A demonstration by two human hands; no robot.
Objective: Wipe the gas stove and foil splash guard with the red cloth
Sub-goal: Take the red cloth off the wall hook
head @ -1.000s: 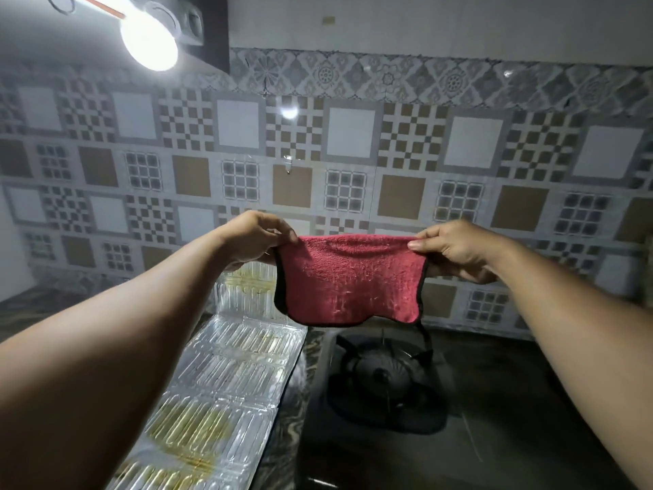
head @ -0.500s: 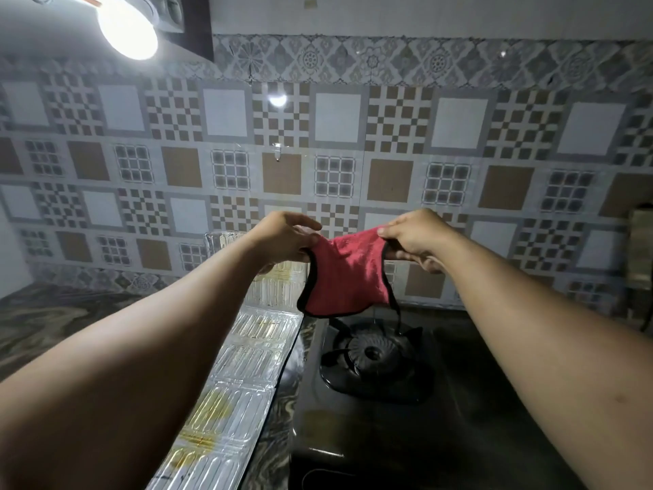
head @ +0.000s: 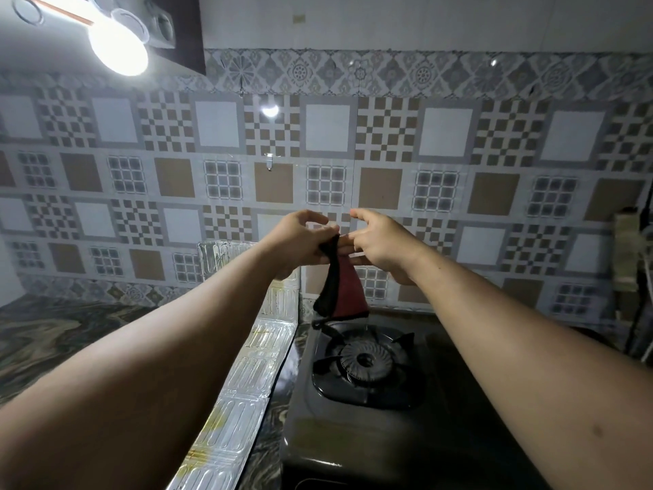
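Both my hands are raised over the stove (head: 357, 390), the left hand (head: 300, 242) pinching the top of the folded cloth (head: 341, 290) so it hangs clear of the burner (head: 365, 360). My right hand (head: 380, 244) is just beside it, fingers (head: 360, 215) loosely spread and touching the top edge, probably to square the fold into a pad. Left of the stove, the yellow-stained foil guard (head: 243, 380) lies unwiped.

Counter (head: 63, 334), dark marbled stone, as I see it: black gas stove (head: 371, 401) toward its right; foil splash guard (head: 243, 380) just left of the stove, reaching the back edge.
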